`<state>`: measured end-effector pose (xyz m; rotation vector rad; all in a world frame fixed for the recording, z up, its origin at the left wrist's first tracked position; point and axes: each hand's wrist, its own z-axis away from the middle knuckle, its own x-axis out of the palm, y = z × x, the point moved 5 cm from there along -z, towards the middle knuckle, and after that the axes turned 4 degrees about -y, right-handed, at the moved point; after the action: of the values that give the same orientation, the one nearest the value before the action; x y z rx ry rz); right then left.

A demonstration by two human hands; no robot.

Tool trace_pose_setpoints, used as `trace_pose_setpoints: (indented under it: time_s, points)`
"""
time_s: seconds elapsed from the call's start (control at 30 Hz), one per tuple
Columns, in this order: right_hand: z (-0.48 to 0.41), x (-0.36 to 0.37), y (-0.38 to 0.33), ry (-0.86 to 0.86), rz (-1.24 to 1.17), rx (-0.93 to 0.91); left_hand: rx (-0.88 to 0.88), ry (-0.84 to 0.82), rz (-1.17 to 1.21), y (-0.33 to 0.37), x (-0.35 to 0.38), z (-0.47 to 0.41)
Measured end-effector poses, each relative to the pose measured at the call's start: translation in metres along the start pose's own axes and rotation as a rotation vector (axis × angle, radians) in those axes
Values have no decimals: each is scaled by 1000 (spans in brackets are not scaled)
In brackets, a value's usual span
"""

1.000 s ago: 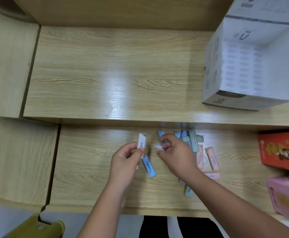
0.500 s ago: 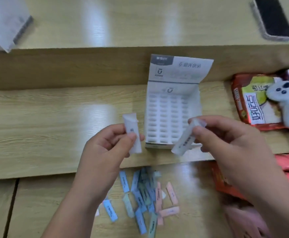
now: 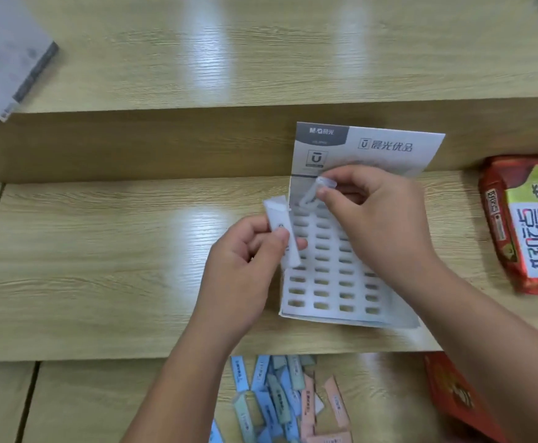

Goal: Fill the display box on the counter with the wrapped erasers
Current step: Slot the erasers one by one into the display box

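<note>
A white display box (image 3: 331,292) with rows of oval slots lies on the wooden counter, its printed lid (image 3: 389,148) standing up at the back. My left hand (image 3: 245,263) pinches a white wrapped eraser (image 3: 282,228) just left of the box's upper left corner. My right hand (image 3: 379,219) pinches another white wrapped eraser (image 3: 317,193) over the top left slots, its lower end at the slot row. A pile of blue, green and pink wrapped erasers (image 3: 286,398) lies on the lower shelf in front.
A red and green snack bag (image 3: 526,225) lies right of the box. Another red pack (image 3: 459,401) sits on the lower shelf at the right. A white carton (image 3: 8,59) stands on the upper ledge at the far left.
My view swung from the eraser pile to the display box. Both hands, each holding a white eraser, moved up to the box, and the right hand brought its eraser over the top slots.
</note>
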<state>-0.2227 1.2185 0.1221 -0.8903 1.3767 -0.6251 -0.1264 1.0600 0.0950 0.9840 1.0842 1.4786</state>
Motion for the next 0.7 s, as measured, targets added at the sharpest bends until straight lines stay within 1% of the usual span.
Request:
trace_pose_setpoints:
  time_s: [0.17,0.27,0.43,0.57,0.7]
  points:
    - [-2,8,2,81,64,-55,61,-52,-8,-3,-1,-4]
    - [-4,8,0,101,105,-75,78,-71,-12,-3,-3,-7]
    - [-7,13,-3,62,120,-63,71,-107,-5,-1,-2,-8]
    - [-9,14,-5,36,177,-75,73,-123,-24,0,-5,-9]
    - [-10,14,-3,5,163,-77,76,-129,-32,-1,-5,-10]
